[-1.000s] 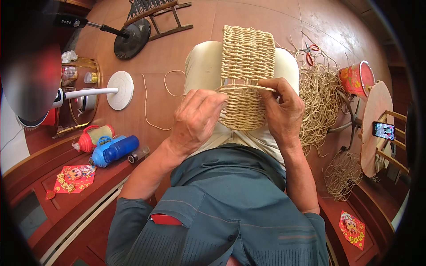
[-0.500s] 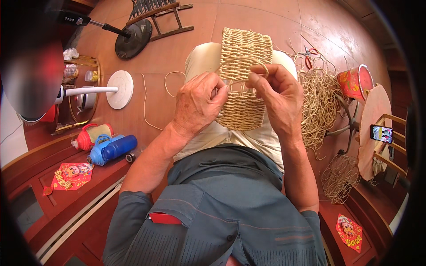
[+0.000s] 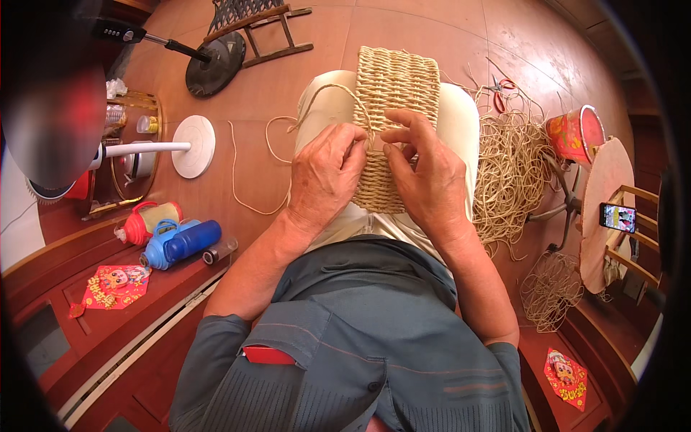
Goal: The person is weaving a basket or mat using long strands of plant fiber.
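Observation:
A woven straw-coloured panel (image 3: 397, 81) lies across my lap on my pale trousers, with a gap in the weave between its far and near parts. My left hand (image 3: 325, 173) is closed at the panel's left edge, thumb and forefinger pinching the cord there. From that spot a length of twisted cord (image 3: 332, 86) arches over my left knee and trails to the floor. Over the panel's right side, my right hand (image 3: 428, 173) has its fingers apart, nothing visible between them. The left fingertips partly hide the cord's end of the gap.
Right of my legs lies a large heap of cord (image 3: 512, 173), with red-handled pliers (image 3: 500, 92) at its far end. Beyond are a red bucket (image 3: 572, 135) and a round board (image 3: 608, 209). Blue bottles (image 3: 180, 243) and a white round base (image 3: 194, 147) stand left.
My right hand has let go of the cord and its fingers have spread. The cord's loop has swung from over the panel to the left, above my knee.

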A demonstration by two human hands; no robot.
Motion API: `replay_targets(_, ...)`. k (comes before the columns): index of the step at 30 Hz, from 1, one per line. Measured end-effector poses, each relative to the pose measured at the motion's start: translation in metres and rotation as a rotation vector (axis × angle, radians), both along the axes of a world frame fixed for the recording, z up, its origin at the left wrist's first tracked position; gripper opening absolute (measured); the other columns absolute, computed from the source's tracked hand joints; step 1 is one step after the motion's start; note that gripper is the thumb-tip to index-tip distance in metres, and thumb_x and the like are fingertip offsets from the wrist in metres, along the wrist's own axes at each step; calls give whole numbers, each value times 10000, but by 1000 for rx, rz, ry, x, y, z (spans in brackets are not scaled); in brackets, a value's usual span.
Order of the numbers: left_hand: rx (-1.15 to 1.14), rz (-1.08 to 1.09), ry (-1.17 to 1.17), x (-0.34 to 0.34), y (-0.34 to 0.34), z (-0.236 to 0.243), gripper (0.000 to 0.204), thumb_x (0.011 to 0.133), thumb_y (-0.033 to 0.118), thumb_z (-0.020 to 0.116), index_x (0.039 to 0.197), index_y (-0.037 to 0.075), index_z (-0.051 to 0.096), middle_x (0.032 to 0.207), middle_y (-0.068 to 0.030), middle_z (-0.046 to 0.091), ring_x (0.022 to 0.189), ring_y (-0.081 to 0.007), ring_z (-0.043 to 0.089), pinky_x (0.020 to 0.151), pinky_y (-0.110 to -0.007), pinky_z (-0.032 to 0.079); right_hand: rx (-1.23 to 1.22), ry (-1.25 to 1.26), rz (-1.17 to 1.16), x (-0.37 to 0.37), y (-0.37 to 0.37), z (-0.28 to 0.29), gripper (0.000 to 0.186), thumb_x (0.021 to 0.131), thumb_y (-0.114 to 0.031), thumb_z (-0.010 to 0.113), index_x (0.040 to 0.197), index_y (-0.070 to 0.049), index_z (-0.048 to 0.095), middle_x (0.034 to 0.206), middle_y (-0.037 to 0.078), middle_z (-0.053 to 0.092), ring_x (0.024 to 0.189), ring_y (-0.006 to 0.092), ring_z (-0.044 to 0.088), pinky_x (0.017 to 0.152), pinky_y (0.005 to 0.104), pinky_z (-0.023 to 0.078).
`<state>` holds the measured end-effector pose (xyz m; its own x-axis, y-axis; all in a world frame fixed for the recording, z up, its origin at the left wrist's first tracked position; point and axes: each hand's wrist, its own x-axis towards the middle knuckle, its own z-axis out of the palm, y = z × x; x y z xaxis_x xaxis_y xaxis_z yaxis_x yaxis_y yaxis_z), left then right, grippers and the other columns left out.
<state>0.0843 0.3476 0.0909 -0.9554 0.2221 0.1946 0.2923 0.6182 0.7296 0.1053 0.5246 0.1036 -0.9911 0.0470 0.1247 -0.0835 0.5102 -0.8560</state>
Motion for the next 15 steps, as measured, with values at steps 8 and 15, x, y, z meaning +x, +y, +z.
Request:
replay_targets(8,-158,-193,-101,-8,-16,6,220,1083,184,624,1200,27,724,844,-166,742,734,-342,734,670,-438,551,335,133,83,-3,-5,-13,493,1003,-57,708,1472,-128,572,990,114,801,897,340,778,788,466,605)
replay_targets(15,79,-180,-702,-13,-14,27,311,1096,188,520,1297,-2,664,622,-40,584,551,-124,597,517,-345,475,479,-44,99,-7,-11,-5,561,1024,-101,678,1557,-158,513,962,117,800,880,353,781,776,496,598)
